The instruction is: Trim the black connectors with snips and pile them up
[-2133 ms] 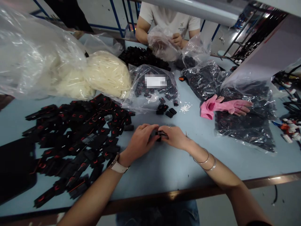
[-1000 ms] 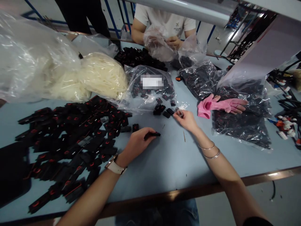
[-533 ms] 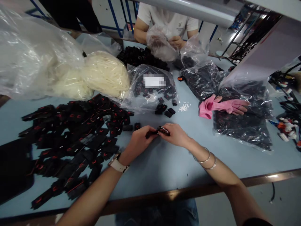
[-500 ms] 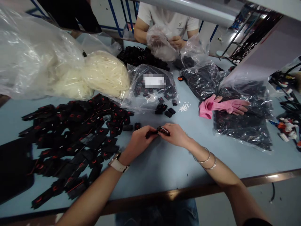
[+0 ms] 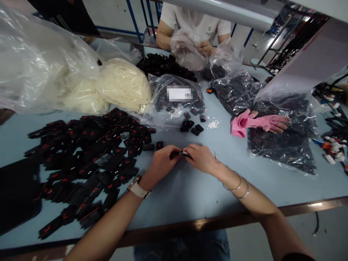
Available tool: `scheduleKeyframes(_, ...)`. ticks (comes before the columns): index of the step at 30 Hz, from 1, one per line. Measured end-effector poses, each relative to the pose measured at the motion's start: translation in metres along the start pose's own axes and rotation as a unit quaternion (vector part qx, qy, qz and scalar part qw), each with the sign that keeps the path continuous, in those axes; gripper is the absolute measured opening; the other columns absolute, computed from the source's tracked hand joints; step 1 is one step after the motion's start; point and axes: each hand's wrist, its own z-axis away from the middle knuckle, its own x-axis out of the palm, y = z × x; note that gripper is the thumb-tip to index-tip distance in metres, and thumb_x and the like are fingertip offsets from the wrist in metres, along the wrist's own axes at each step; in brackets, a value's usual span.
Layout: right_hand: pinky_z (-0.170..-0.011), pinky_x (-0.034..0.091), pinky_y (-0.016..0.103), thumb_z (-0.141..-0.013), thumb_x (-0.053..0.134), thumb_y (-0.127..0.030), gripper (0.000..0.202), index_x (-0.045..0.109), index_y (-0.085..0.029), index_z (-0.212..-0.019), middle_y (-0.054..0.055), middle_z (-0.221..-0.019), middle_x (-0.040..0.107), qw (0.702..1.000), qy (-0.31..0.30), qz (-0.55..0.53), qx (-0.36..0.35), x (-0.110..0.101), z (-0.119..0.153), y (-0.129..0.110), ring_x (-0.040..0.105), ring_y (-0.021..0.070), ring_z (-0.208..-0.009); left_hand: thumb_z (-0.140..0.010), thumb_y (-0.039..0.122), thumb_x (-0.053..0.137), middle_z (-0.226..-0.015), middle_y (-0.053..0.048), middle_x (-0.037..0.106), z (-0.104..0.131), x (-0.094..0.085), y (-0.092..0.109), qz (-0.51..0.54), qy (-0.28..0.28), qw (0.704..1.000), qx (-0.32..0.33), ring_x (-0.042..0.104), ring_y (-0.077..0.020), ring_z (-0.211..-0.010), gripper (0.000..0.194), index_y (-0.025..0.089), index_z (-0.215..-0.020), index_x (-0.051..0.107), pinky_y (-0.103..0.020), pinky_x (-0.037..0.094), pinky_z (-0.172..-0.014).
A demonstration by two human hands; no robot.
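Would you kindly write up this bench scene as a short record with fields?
Left hand: holds a black part
Right hand: holds a small shiny item close to that part; too small to identify
Left of hands: heap of black pieces, some with red marks
Beyond right hand: small scatter of white bits
Across table: person in white shirt
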Motion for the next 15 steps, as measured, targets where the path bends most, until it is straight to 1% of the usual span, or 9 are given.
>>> scheduleKeyframes(5, -0.065, 0.04, 0.026, -0.09, 0.051, -0.022, 0.027, 0.062, -0.021, -0.114, 0.006, -0.107, 0.067, 0.999, 0.035, -0.028, -0.018, 0.011, 0.0, 0.007, 0.062, 0.0164, -0.09, -0.077, 0.021, 0.061, -0.079, 0.0, 0.071, -0.001, -0.001, 0.002, 0.031, -0.003, 0.999, -0.026, 0.064, -0.0147, -0.069, 0.008, 0.019, -0.083, 0.066, -0.025, 0.049, -0.067)
scheduleKeyframes(8, -0.064, 0.04, 0.025, -0.089, 0.05, -0.022, 0.028, 0.063, -0.021, -0.114, 0.006, -0.106, 0.068, 0.998, 0.055, -0.02, -0.027, 0.016, 0.0, 0.01, 0.062, 0.0163, -0.09, -0.076, 0.022, 0.062, -0.079, 0.0, 0.071, -0.001, -0.002, 0.003, 0.048, -0.003, 0.998, -0.037, 0.064, -0.015, -0.07, 0.009, 0.019, -0.083, 0.066, -0.025, 0.049, -0.067)
scheduleKeyframes(11, -0.062, 0.04, 0.025, -0.089, 0.049, -0.02, 0.031, 0.063, -0.022, -0.116, 0.006, -0.105, 0.068, 0.998, 0.061, -0.005, -0.031, 0.018, 0.001, 0.012, 0.063, 0.0155, -0.086, -0.075, 0.022, 0.062, -0.079, 0.0, 0.072, -0.002, -0.002, 0.004, 0.059, 0.002, 0.997, -0.047, 0.065, -0.0154, -0.071, 0.009, 0.02, -0.082, 0.066, -0.025, 0.049, -0.067)
scheduleKeyframes(15, -0.059, 0.039, 0.025, -0.087, 0.049, -0.019, 0.037, 0.061, -0.024, -0.121, 0.005, -0.105, 0.069, 0.998, 0.055, 0.0, -0.028, 0.018, 0.003, 0.013, 0.063, 0.0148, -0.081, -0.075, 0.024, 0.061, -0.074, 0.0, 0.071, -0.004, -0.002, 0.004, 0.07, 0.017, 0.995, -0.073, 0.064, -0.015, -0.067, 0.008, 0.019, -0.08, 0.065, -0.024, 0.048, -0.062)
